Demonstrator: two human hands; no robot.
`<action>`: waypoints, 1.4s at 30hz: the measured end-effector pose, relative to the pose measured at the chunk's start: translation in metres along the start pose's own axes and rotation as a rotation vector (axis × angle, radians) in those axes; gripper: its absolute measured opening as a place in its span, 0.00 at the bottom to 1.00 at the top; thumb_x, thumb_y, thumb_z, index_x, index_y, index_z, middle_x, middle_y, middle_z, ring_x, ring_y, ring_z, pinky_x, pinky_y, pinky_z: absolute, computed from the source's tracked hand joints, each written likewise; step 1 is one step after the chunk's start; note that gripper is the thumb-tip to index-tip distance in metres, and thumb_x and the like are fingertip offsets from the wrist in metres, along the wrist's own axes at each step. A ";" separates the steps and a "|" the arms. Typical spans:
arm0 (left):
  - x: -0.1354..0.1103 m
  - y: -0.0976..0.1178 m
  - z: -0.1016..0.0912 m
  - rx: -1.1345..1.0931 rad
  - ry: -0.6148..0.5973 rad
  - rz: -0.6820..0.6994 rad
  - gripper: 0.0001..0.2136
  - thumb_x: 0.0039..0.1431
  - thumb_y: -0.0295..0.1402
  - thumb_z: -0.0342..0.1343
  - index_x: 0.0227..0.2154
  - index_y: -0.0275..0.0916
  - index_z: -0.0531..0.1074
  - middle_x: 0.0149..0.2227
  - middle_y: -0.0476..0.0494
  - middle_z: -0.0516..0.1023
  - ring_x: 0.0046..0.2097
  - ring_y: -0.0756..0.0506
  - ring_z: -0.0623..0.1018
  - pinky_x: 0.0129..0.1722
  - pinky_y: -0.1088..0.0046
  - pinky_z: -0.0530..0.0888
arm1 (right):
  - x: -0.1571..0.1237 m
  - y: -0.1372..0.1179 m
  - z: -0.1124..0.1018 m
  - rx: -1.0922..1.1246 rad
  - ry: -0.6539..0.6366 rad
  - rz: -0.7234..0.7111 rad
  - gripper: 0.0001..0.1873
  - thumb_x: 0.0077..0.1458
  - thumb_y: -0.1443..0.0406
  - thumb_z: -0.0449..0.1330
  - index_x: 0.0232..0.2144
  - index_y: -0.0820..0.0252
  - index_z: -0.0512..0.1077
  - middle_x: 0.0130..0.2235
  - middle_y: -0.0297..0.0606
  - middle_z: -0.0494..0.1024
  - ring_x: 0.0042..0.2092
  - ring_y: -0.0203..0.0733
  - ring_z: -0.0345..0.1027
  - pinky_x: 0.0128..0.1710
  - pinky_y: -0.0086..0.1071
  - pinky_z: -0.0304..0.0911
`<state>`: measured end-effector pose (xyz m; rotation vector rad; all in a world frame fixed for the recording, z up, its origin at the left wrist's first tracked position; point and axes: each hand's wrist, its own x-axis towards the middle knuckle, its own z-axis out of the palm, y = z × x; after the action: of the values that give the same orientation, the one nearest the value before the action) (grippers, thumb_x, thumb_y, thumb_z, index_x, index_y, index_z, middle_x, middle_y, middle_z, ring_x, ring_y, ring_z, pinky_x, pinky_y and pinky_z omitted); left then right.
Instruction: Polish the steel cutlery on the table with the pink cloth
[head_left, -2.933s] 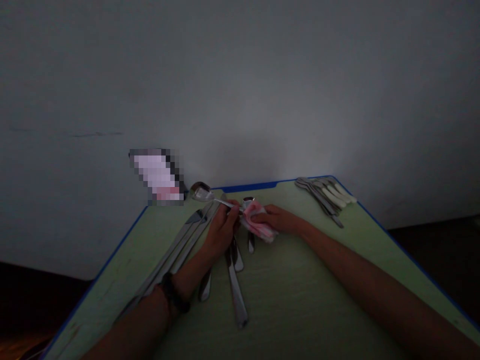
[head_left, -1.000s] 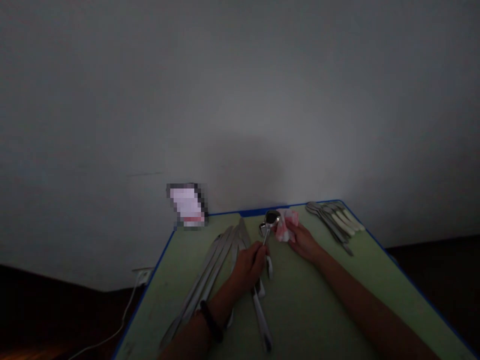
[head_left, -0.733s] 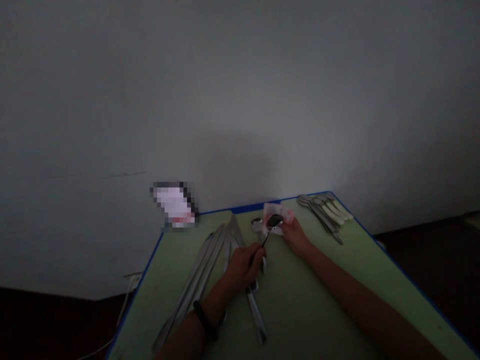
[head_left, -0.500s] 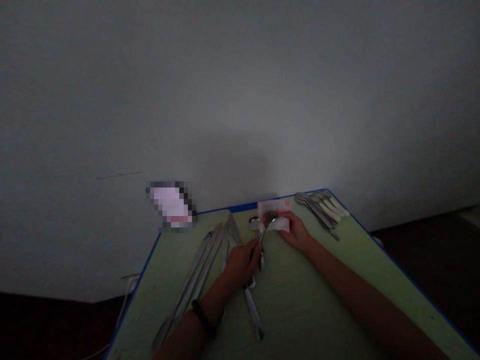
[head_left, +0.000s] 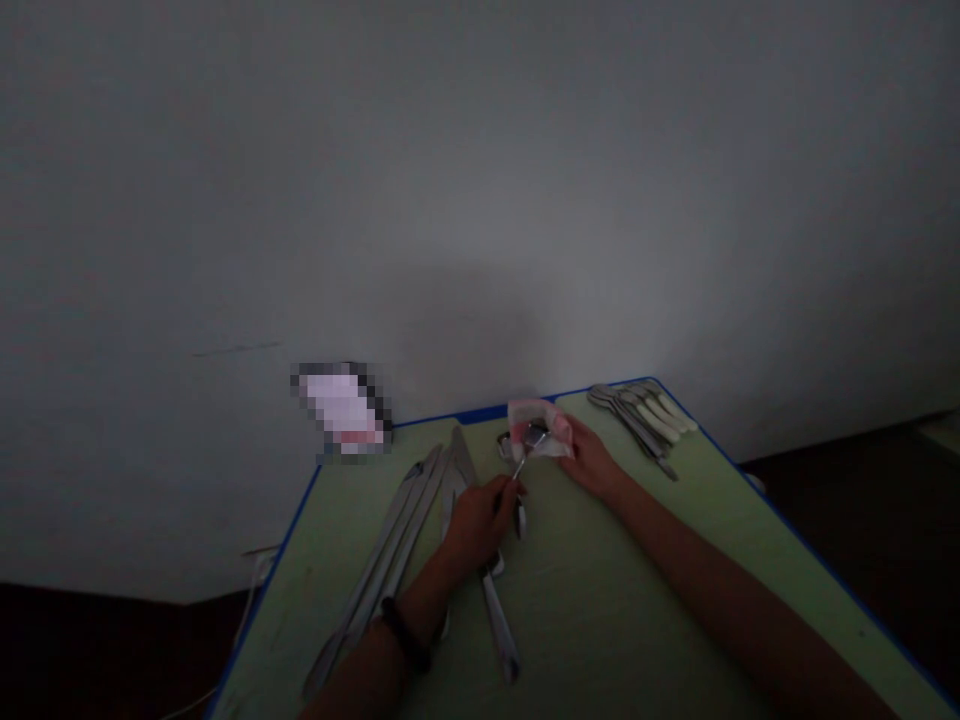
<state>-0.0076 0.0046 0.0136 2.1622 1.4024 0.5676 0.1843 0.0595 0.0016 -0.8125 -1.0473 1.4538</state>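
Note:
My left hand grips the handle of a small metal spoon, whose bowl points away from me. My right hand holds a pink and white cloth cupped around the spoon's bowl. Both hands are above the far middle of a green table. Another spoon lies on the table just left of the cloth. The scene is dim.
Several long metal utensils lie in a row at the left. More cutlery lies under my left wrist. A group of white-handled spoons sits at the far right corner. A blurred pink and white object leans against the wall.
The spoon's bowl, earlier pointing left, now points away from me. The cloth has moved from beside the bowl to wrapping around it. My view shifted.

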 end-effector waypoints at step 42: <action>-0.001 -0.001 -0.002 0.024 -0.138 0.073 0.16 0.64 0.38 0.37 0.35 0.40 0.70 0.30 0.48 0.76 0.32 0.49 0.75 0.33 0.76 0.66 | -0.016 0.019 0.030 -0.070 0.358 -0.133 0.15 0.44 0.57 0.63 0.33 0.60 0.71 0.28 0.34 0.73 0.27 0.35 0.63 0.28 0.29 0.59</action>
<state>-0.0103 0.0043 0.0141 2.2340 1.2674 0.4207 0.1521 0.0390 -0.0059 -0.9921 -0.8642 1.1138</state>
